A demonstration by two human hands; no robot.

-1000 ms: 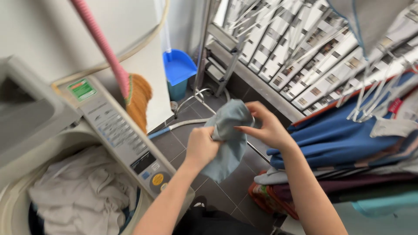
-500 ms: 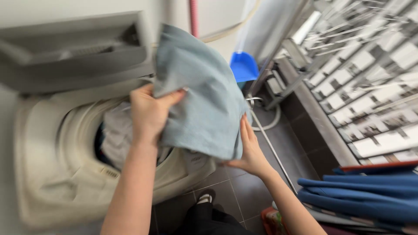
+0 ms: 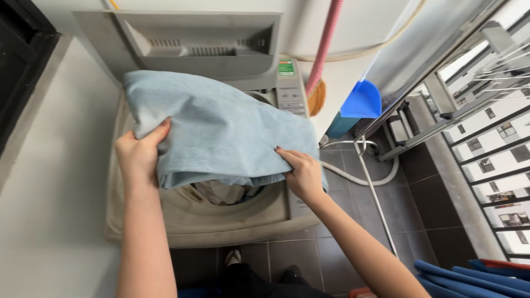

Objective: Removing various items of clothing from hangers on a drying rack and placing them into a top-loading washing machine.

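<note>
Left hand and right hand: each grip pinching an edge of a blue cloth. Cloth spread above open washer; laundry inside.

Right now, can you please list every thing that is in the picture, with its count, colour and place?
cloth: 1, light blue, spread over the washer opening, held at both sides
washer: 1, beige-grey, top-loading, centre, against the wall
lid: 1, grey, raised at the back of the washer
laundry: some, white with a bit of blue, inside the drum under the cloth
broom: 1, pink handle with orange bristles, right of the washer
dustpan: 1, blue, on the floor beside the broom
hose: 1, white, on the grey floor tiles
fabric: a pile, dark blue, bottom right corner
left hand: 1, grips the cloth's left edge
right hand: 1, grips the cloth's right edge
</note>
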